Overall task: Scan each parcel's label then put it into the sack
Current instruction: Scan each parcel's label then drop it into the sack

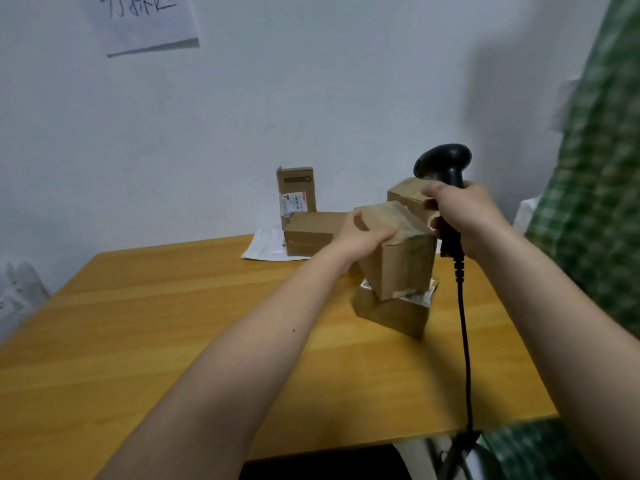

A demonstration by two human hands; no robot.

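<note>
- Parcels of brown cardboard sit clustered on the far right part of the desk (173, 306); the one in play is a tilted carton (398, 258), perched on top of a lower carton (391, 315) with a silvery pouch (415, 297) squeezed between them.
- At about ten o'clock from that carton lies a flat box (311, 233) on a white mailer (266, 245); behind it an upright box (296, 192) shows a printed label (292, 203). Another box (405, 195) stands at twelve o'clock, partly behind the scanner hand.
- Left hand (360, 237) rests on the tilted carton's top left edge, fingers spread and fairly straight, steadying more than clutching.
- Right hand (464, 216) is wrapped tight round the grip of a black barcode scanner (443, 164), its cord (464, 341) trailing down past the desk edge.
- Carton looks stiff and light, with glossy tape that may be slick; I would take it across opposite side faces, not by the taped flaps.
- Green checked fabric (595, 202) at three o'clock may be the sack, though I cannot be sure.
- No label shows on the tilted carton, and the picture is blurred; the handwritten sheet (145, 22) on the wall is cut off at the top.
</note>
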